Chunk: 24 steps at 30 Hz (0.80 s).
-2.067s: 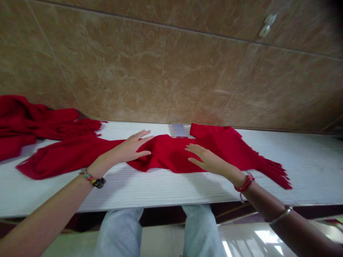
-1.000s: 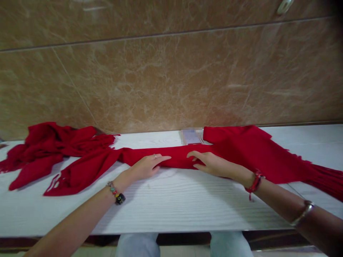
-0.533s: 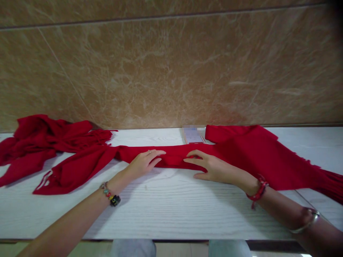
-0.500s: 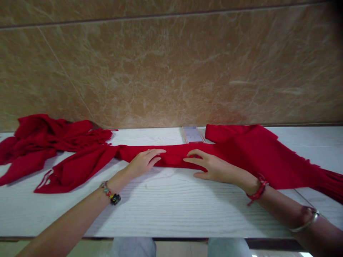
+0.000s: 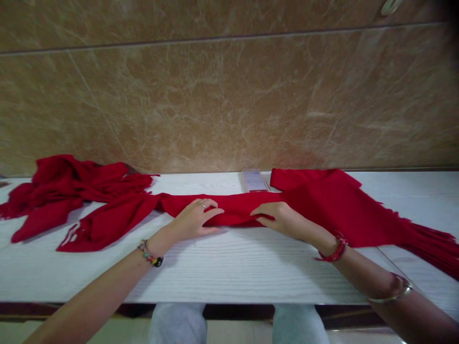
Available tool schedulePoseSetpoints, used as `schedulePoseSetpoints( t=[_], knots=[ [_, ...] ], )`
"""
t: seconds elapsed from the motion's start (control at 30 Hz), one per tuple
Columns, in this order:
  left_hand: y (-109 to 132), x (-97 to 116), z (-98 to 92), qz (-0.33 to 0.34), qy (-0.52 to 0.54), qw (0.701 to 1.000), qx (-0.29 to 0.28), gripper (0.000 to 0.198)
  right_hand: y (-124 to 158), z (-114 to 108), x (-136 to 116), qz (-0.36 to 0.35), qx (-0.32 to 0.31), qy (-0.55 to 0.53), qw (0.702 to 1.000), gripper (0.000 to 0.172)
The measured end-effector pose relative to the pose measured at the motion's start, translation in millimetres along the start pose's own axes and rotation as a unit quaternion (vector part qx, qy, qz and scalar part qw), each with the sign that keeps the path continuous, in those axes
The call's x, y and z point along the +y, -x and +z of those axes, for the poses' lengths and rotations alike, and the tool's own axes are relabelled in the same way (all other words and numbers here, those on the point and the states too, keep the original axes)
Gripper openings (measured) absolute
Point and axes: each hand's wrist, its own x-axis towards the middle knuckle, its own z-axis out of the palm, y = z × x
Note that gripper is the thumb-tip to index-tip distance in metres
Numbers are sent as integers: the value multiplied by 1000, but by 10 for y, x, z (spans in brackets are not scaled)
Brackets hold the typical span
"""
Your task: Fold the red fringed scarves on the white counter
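A long red fringed scarf stretches across the white table, bunched narrow in the middle. My left hand curls its fingers over the scarf's near edge at the centre, gripping the cloth. Just to its right, my right hand also closes on the near edge of the scarf. The scarf's left end lies flat with its fringe towards the table's left. Its right end fans out to a fringe at the far right.
A second red scarf lies crumpled at the back left. A small pale phone-like slab sits against the brown marble wall behind the scarf. My knees in light trousers show below the table's front edge.
My hands went from lying flat on the scarf to curling round its near edge. The scarf's middle has been gathered into a narrower band.
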Motion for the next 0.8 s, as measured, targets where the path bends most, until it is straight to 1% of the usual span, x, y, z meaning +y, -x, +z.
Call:
schedulePoseSetpoints(
  t=[0.03,0.1,0.17,0.27,0.33,0.4,0.47,0.53,0.6,0.67,0.73,0.8],
  knots=[
    [-6,26,-10,15,-25,1000,1,35,-6,-2,0,3,-2,-12,1000,20],
    [-9,52,-7,42,-67,997,11,28,-18,-3,2,16,-2,-32,999,18],
    [-2,47,12,53,-84,994,39,25,-27,-1,7,34,3,-48,998,17],
    [15,12,43,32,-68,993,93,29,-28,-1,8,62,10,-64,996,16],
    [22,-6,59,7,-45,993,107,27,-23,-6,-4,61,4,-64,996,21],
    [26,-17,74,-15,-22,995,97,24,-17,-11,-22,40,-11,-54,998,30],
    [29,-22,88,-26,-8,997,74,24,-13,-9,-37,30,-28,-42,998,32],
    [30,-23,93,-9,-3,999,51,24,-13,-3,-43,42,-36,-35,998,29],
    [29,-15,85,14,2,999,33,23,-15,1,-41,58,-28,-35,997,24],
    [24,-1,67,23,14,999,20,24,-16,-6,-39,60,-20,-36,997,18],
    [18,13,52,21,26,999,22,24,-16,-24,-39,61,-23,-32,997,13],
    [14,17,49,22,26,999,42,20,-15,-46,-37,62,-31,-17,997,10]
  ],
)
